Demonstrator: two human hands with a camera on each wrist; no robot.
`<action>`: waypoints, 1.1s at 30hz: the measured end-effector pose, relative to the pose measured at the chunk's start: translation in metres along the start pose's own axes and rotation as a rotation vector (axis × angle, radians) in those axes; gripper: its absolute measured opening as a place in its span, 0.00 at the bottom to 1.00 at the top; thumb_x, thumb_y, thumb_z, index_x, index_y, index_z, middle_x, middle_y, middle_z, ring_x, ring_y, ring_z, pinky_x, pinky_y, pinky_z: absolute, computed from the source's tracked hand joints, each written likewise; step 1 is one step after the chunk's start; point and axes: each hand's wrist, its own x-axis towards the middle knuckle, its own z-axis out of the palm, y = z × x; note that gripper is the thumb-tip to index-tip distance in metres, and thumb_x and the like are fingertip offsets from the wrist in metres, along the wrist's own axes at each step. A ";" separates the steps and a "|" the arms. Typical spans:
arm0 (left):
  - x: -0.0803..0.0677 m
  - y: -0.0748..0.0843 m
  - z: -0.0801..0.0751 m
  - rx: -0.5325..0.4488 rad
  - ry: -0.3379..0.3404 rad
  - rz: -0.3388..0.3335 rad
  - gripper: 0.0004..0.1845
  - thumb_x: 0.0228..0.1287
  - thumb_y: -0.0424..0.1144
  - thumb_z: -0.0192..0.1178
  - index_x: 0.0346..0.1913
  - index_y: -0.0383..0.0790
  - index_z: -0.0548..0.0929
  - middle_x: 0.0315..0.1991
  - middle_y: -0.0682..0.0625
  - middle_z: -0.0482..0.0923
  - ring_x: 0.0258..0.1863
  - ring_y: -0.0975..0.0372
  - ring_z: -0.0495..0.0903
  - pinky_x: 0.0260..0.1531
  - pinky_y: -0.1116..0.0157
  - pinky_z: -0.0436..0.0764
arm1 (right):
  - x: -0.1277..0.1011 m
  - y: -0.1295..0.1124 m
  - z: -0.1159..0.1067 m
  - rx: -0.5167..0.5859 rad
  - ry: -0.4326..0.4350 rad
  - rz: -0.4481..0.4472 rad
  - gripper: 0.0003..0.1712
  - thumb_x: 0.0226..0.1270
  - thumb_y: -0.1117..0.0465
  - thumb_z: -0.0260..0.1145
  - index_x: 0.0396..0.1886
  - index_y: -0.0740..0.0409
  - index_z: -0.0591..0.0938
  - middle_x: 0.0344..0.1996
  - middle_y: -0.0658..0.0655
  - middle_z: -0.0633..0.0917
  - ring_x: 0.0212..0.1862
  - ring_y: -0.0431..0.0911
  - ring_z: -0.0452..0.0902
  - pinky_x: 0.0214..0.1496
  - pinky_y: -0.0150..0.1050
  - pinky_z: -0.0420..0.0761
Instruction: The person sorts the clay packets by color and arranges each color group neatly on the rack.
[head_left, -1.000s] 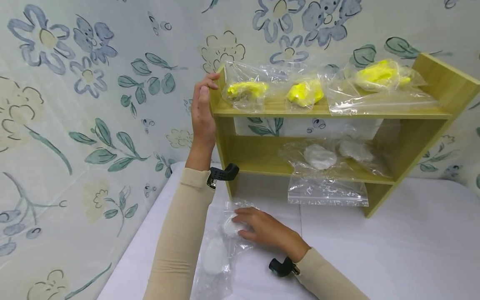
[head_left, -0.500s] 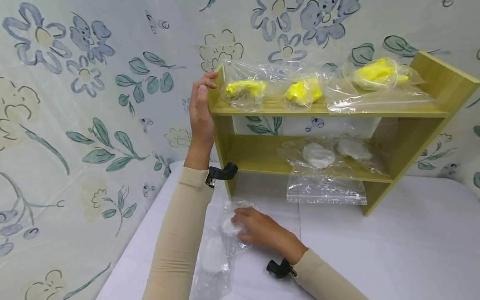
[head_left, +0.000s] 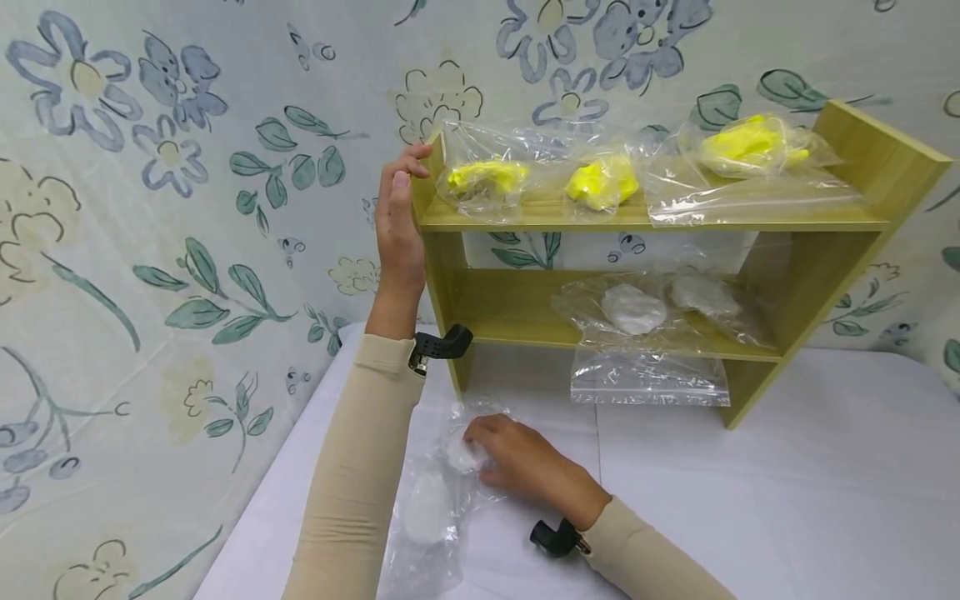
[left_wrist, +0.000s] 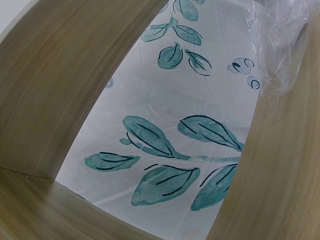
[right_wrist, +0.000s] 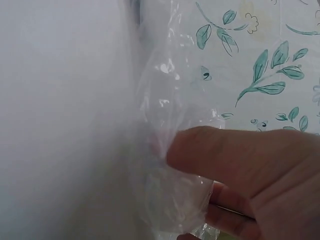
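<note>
My right hand is low over the white table, fingers and thumb bent round a clear plastic bag holding a white, clay-like lump. In the right wrist view the thumb presses the crinkled bag, with other fingers on its far side. Just in front lies a second clear bag with a white lump, flat on the table. My left hand is raised against the left side panel of a wooden shelf, fingertips at its upper edge. The left wrist view shows shelf boards but no hand.
Bags with yellow lumps line the upper board. On the lower board, toward the right, sit bags with white lumps; one zip edge hangs over the front. A flower-patterned cloth stands behind and left. The white table extends right.
The right hand's fingers have drawn closer round the bagged white lump. The left hand keeps its place on the shelf's side. The head view has shifted slightly.
</note>
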 end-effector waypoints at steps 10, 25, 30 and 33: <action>0.002 -0.001 0.000 -0.012 0.000 0.002 0.12 0.71 0.37 0.34 0.41 0.46 0.71 0.62 0.39 0.69 0.69 0.64 0.59 0.69 0.69 0.54 | 0.002 0.001 -0.009 -0.034 -0.037 0.031 0.32 0.48 0.59 0.76 0.57 0.53 0.80 0.50 0.55 0.81 0.53 0.50 0.76 0.50 0.43 0.80; 0.003 0.003 0.001 0.032 -0.001 -0.004 0.12 0.71 0.38 0.34 0.41 0.46 0.71 0.62 0.39 0.69 0.68 0.69 0.59 0.69 0.70 0.53 | -0.001 0.025 -0.026 0.196 -0.165 0.030 0.31 0.48 0.55 0.78 0.54 0.57 0.82 0.46 0.53 0.80 0.50 0.48 0.74 0.53 0.41 0.75; 0.000 0.001 0.000 0.025 -0.004 -0.001 0.12 0.71 0.38 0.34 0.41 0.45 0.71 0.62 0.38 0.69 0.68 0.69 0.60 0.69 0.69 0.54 | -0.004 0.031 -0.026 0.230 -0.176 -0.017 0.31 0.50 0.53 0.77 0.54 0.58 0.82 0.46 0.54 0.81 0.49 0.47 0.75 0.53 0.39 0.75; -0.001 0.001 0.000 0.023 -0.004 0.002 0.12 0.71 0.38 0.34 0.41 0.44 0.71 0.62 0.39 0.69 0.68 0.69 0.59 0.69 0.69 0.54 | -0.005 0.032 -0.023 0.232 -0.166 -0.022 0.29 0.50 0.54 0.76 0.54 0.58 0.82 0.46 0.53 0.82 0.49 0.46 0.75 0.54 0.39 0.75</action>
